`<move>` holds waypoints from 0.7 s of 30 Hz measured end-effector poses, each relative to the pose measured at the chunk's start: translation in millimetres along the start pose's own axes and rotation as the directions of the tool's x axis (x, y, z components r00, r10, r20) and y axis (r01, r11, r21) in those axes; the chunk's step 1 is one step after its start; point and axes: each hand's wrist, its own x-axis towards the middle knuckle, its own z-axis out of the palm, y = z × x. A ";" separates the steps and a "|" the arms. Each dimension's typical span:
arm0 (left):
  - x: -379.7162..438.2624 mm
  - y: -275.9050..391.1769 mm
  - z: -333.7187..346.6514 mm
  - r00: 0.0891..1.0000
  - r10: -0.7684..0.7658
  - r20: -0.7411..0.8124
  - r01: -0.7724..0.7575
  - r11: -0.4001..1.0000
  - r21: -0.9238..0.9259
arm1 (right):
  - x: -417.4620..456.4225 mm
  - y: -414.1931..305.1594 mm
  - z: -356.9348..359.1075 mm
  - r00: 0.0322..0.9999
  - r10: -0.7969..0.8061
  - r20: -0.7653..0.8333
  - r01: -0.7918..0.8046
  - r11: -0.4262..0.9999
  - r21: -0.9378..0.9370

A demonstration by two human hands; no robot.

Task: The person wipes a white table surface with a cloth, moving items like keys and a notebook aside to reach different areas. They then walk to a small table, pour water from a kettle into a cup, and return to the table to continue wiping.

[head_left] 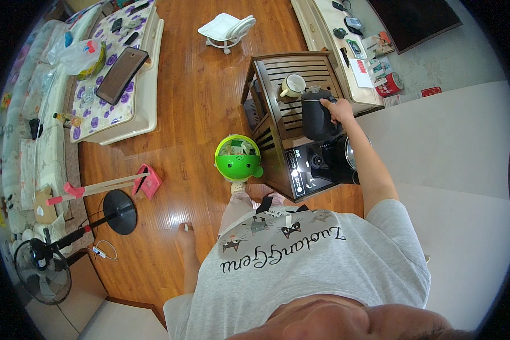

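Note:
My right hand (339, 111) is closed around the handle of a dark kettle or pitcher (316, 117) with a translucent lid knob. The vessel is over the slatted top of a brown wooden tea cabinet (293, 68); whether it touches the slats is unclear. Just left of it stands a cream mug (293, 85). On the cabinet's near end are a black glossy panel (306, 168) with lit markings and a black appliance (338, 163), partly behind my forearm. My left hand (186, 235) hangs low over the floor, fingers curled, with a small white spot at them; whether it holds something is unclear.
A green lidded bin (238, 163) stands beside the cabinet, close to my feet. Left are a pink dustpan (148, 182), a standing fan (119, 212) and a low table (146, 106) with a tablet. A white wheeled chair (225, 27) is ahead; a TV cabinet (314, 29) is at right.

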 end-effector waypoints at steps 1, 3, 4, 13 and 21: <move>-1.2 5.1 -2.3 1.000 -0.004 0.007 0.004 1.000 0.006 | 1.0 0.8 -0.1 1.000 0.002 0.002 -0.002 1.000 -0.011; -5.3 16.7 -9.2 1.000 -0.014 0.018 0.013 1.000 0.018 | 2.4 -0.2 -0.3 1.000 0.013 0.003 -0.013 1.000 -0.018; -3.7 13.9 -8.2 0.999 -0.022 0.024 0.021 1.000 0.008 | 2.5 -1.8 -0.3 1.000 0.017 0.005 -0.017 1.000 -0.021; 4.1 -4.2 0.8 0.998 -0.052 0.029 0.052 0.999 -0.003 | 2.3 -12.2 -3.1 0.997 0.063 0.049 -0.068 0.989 0.127; 1.0 8.2 -4.5 1.000 -0.021 0.024 0.021 1.000 0.020 | 6.5 -6.9 0.0 0.996 0.082 0.047 -0.086 0.991 0.098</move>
